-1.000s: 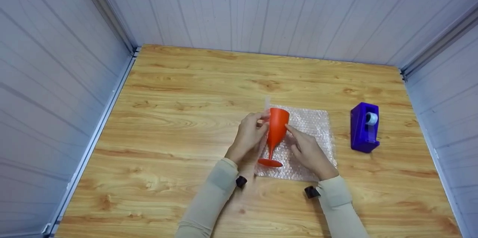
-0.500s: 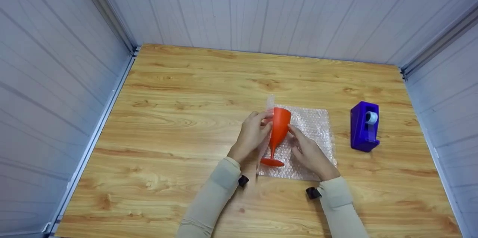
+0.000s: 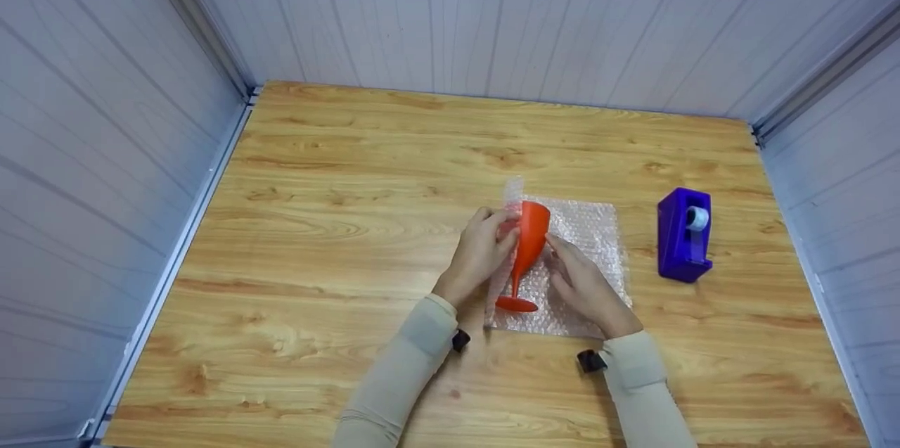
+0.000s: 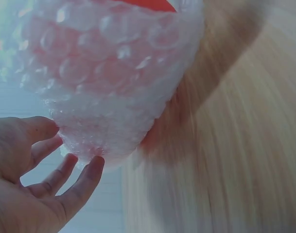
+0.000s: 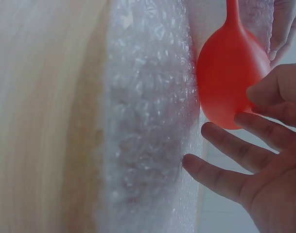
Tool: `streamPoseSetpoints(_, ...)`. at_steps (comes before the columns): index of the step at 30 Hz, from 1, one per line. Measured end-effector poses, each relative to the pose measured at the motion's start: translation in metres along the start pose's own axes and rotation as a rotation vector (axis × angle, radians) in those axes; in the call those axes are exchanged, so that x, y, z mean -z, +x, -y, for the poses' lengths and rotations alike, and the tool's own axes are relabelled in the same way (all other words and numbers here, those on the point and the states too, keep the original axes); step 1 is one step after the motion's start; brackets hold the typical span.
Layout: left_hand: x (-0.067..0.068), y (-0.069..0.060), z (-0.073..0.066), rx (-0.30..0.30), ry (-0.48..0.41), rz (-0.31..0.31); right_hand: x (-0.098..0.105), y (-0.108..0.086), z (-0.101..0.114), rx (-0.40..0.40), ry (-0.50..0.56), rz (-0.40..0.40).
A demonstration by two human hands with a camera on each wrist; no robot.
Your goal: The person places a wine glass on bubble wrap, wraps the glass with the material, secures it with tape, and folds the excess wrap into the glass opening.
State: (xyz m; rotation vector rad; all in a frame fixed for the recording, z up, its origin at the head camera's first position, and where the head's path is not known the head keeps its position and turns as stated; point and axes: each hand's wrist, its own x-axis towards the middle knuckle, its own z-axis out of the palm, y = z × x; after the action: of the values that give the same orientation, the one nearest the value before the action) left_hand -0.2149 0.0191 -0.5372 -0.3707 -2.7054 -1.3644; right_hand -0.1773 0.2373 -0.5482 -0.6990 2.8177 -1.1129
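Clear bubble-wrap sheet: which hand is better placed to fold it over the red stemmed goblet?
Left hand, likely: it touches the sheet's raised flap; the right hand is across the goblet from it.

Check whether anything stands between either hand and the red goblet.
Yes, on the left: a raised edge of the bubble wrap stands between the left hand and the red goblet. Nothing visible stands between the right hand and the bowl.
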Motion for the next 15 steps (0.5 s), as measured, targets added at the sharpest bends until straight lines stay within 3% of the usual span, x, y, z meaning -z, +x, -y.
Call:
streamPoseSetpoints(4, -0.002, 0.0006, -0.0019, 0.006, -0.004, 0.017, -0.0002, -0.001, -0.0014, -0.024, 0.011, 0.009)
streamPoseSetpoints(15, -0.0052, 0.0002, -0.0072, -0.055, 0.078, 0.016, 0.0032, -0.0026, -0.0013, -0.007, 0.035, 0.038)
